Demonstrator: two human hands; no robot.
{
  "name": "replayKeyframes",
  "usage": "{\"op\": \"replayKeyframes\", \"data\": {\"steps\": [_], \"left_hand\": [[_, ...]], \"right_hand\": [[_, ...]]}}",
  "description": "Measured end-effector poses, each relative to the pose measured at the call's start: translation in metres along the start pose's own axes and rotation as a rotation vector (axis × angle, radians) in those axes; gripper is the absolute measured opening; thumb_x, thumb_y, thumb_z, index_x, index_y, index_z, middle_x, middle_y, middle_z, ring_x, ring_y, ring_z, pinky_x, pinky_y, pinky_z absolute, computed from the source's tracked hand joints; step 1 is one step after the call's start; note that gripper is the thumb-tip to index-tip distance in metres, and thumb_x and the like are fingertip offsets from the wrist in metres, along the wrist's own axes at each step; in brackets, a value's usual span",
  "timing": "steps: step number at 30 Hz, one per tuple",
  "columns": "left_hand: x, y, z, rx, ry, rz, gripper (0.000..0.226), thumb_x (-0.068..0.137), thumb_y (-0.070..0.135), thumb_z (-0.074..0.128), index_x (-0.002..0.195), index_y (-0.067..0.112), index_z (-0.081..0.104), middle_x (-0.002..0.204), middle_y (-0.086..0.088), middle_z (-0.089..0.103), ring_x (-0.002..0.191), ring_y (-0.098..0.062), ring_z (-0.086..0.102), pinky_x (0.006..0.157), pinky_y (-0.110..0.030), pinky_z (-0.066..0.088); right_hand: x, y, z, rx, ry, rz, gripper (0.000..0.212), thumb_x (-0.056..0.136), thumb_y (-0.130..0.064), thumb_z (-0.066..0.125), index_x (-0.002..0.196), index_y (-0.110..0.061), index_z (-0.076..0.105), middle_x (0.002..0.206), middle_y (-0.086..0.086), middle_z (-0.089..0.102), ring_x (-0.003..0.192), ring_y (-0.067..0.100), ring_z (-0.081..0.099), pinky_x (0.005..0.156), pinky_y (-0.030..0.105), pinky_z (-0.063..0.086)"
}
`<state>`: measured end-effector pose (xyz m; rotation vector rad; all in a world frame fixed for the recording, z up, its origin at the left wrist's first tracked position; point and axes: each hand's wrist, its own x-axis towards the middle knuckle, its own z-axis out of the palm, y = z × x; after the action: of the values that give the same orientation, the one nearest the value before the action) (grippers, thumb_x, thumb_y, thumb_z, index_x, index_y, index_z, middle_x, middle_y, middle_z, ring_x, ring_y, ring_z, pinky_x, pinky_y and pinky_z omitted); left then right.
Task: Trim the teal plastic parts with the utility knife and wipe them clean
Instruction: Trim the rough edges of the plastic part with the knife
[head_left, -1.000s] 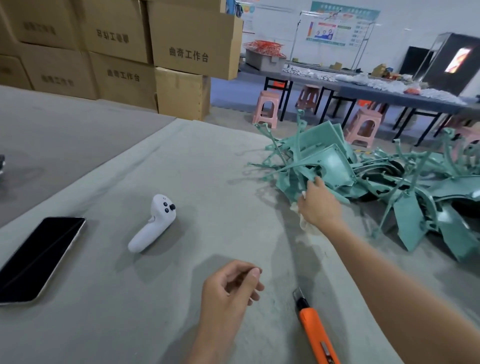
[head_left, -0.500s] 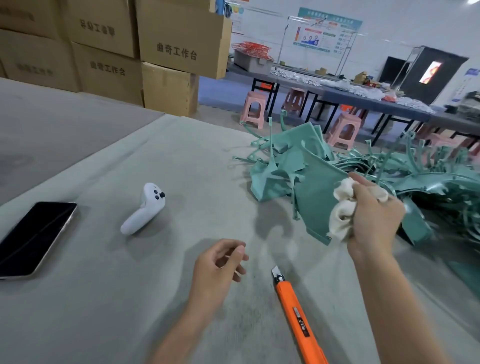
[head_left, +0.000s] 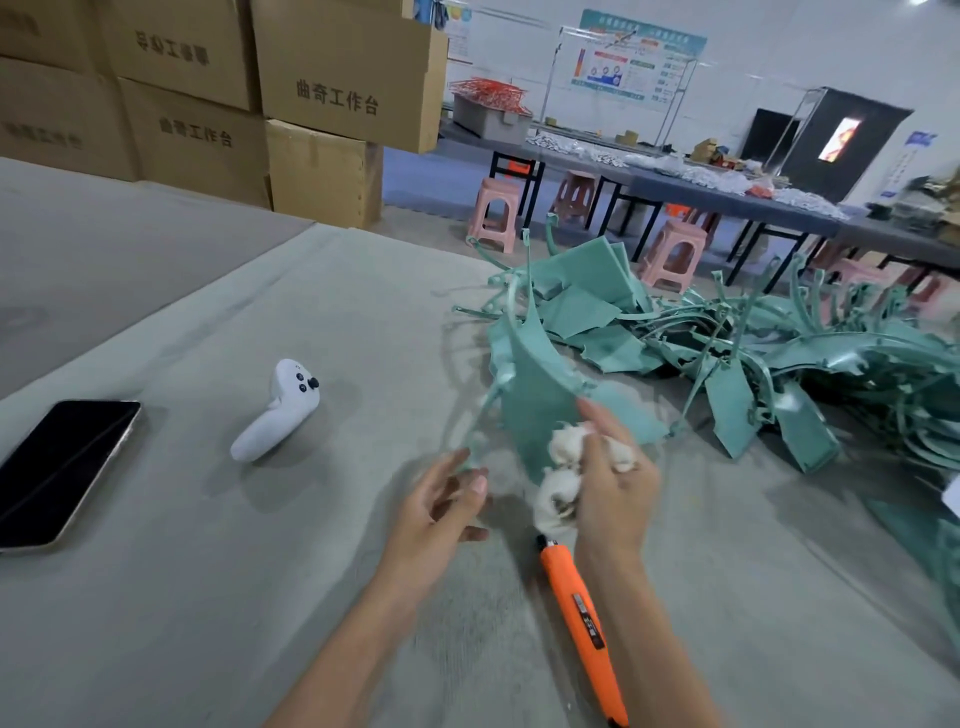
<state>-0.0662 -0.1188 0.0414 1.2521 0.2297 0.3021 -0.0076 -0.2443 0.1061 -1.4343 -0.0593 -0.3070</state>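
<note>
Where the grey surface (head_left: 208, 597) runs to its left edge, a dark phone (head_left: 62, 473) lies flat with its screen up, and stacked cardboard boxes (head_left: 332, 78) stand behind it at the back; to the right of the phone and apart from it a white controller (head_left: 278, 413) lies on its side, buttons facing up; next comes the left hand (head_left: 441, 506), raised over the surface, its grip slack and wide with the fingers spread and nothing in it; its fingertips are just beside a thin teal strip that hangs from the lifted piece, though I cannot tell whether they touch it; that piece, a curved teal plastic part (head_left: 535, 395), is held up off the surface, tilted, its lower edge down at the right hand; a bunched white cloth (head_left: 563, 478) sits against that lower edge; the right hand (head_left: 613, 488) has its grip closed round the cloth, fingers curled into it, with one finger stretched up onto the part; under the right wrist an orange utility knife (head_left: 579, 629) lies on the surface, in neither hand, its blade end pointing away towards the cloth; further right a tangled pile of teal parts (head_left: 779, 353) spreads across the surface to the frame's edge; pink stools (head_left: 493, 213) stand on the floor beyond it.
</note>
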Motion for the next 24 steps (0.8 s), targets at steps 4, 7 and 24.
{"op": "replayKeyframes", "data": {"steps": [4,7,24], "left_hand": [[0.007,0.002,-0.007,-0.131,0.081,0.024,0.079,0.067,0.044,0.072,0.141,0.025,0.047,0.141,0.014,0.052,0.131,-0.009,0.048,0.110,-0.042,0.039],[0.010,0.001,-0.018,-0.180,0.158,0.013,0.072,0.068,0.052,0.077,0.134,0.032,0.054,0.141,0.013,0.053,0.129,-0.003,0.048,0.111,-0.035,0.035],[0.000,0.015,-0.023,-0.210,0.031,0.094,0.039,0.083,-0.003,0.064,0.118,0.012,0.057,0.094,-0.012,0.072,0.066,-0.032,0.069,0.045,-0.028,0.048]], "right_hand": [[-0.009,0.007,0.035,-0.237,-0.361,-0.235,0.037,0.094,0.008,0.054,0.126,-0.007,0.066,0.134,0.004,0.059,0.125,0.002,0.052,0.109,0.021,0.039],[-0.007,-0.002,0.047,-0.041,-0.362,-0.171,0.042,0.095,0.006,0.051,0.124,-0.020,0.068,0.132,-0.005,0.063,0.125,0.004,0.054,0.108,0.024,0.041],[-0.023,-0.014,-0.057,0.277,-0.487,0.371,0.043,0.069,-0.033,0.085,0.109,-0.018,0.077,0.065,-0.001,0.066,0.052,0.006,0.060,0.048,0.023,0.052]]}}
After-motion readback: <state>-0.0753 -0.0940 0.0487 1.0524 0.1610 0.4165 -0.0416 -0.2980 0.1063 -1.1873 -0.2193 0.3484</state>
